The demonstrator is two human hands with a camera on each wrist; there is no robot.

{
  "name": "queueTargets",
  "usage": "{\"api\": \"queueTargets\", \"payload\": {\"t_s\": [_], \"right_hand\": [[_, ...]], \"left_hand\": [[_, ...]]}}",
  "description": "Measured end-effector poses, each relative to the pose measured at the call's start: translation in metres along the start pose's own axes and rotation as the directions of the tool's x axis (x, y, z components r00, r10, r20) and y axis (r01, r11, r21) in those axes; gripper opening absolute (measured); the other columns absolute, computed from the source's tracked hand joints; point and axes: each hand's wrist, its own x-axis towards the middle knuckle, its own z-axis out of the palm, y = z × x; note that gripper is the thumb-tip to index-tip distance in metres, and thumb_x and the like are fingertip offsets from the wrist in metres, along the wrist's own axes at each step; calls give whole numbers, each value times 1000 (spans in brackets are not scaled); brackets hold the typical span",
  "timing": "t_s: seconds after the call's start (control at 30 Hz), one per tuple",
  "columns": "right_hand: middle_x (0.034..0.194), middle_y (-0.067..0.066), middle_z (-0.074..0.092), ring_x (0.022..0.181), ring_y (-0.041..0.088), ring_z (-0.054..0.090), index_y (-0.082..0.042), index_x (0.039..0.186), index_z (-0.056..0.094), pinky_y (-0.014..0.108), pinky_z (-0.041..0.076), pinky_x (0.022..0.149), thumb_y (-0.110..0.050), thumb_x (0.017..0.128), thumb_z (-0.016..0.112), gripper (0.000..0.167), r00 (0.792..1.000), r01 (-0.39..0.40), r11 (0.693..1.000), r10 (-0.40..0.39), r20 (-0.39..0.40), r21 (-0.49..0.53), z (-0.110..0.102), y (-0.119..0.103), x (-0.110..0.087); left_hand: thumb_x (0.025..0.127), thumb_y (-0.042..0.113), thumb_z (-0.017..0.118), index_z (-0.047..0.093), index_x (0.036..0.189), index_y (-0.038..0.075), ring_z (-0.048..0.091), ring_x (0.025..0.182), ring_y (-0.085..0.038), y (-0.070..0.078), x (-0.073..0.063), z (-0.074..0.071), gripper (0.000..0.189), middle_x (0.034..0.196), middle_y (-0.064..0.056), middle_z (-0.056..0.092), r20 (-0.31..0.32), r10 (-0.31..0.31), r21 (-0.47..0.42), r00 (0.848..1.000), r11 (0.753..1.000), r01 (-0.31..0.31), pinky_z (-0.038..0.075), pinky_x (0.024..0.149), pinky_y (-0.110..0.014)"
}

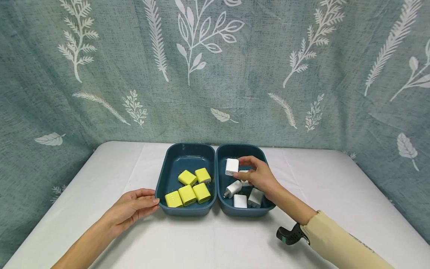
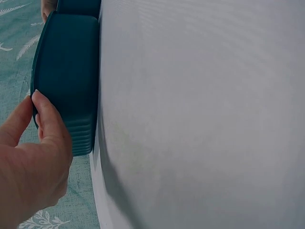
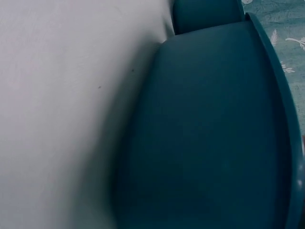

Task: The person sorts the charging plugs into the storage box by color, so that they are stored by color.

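Observation:
My left hand (image 1: 136,207) pinches the near left rim of the left blue container (image 1: 188,211) between thumb and fingers; the left wrist view shows this hand (image 2: 38,157) on the container wall (image 2: 66,62) too. Several yellow charger plugs (image 1: 187,195) lie inside it, toward the near end. Over the right blue container (image 1: 240,212), my right hand (image 1: 260,173) holds a white charger plug (image 1: 232,167) between thumb and fingers. Below it lie several more white plugs (image 1: 240,201), one partly behind the fingers. In the right wrist view, a container's outer wall (image 3: 205,129) fills much of the frame.
Both containers stand side by side on a white-covered table (image 1: 144,243). A green leaf-patterned cloth (image 1: 215,74) hangs behind and around the table. On my right wrist there is a dark strapped device (image 1: 290,234) below a beige sleeve (image 1: 336,239).

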Motion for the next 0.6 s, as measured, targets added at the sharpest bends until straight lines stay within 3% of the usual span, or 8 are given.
{"api": "queueTargets", "payload": {"t_s": [0.6], "right_hand": [[128, 15, 61, 81, 30, 63, -4, 127, 60, 30, 48, 60, -24, 85, 81, 51, 1000, 23, 998, -23, 11, -51, 5, 4, -1]], "left_hand": [[92, -1, 67, 44, 124, -9, 68, 91, -17, 1, -1, 1, 40, 98, -8, 63, 0, 2, -12, 1000, 1000, -2, 56, 90, -30]]}}
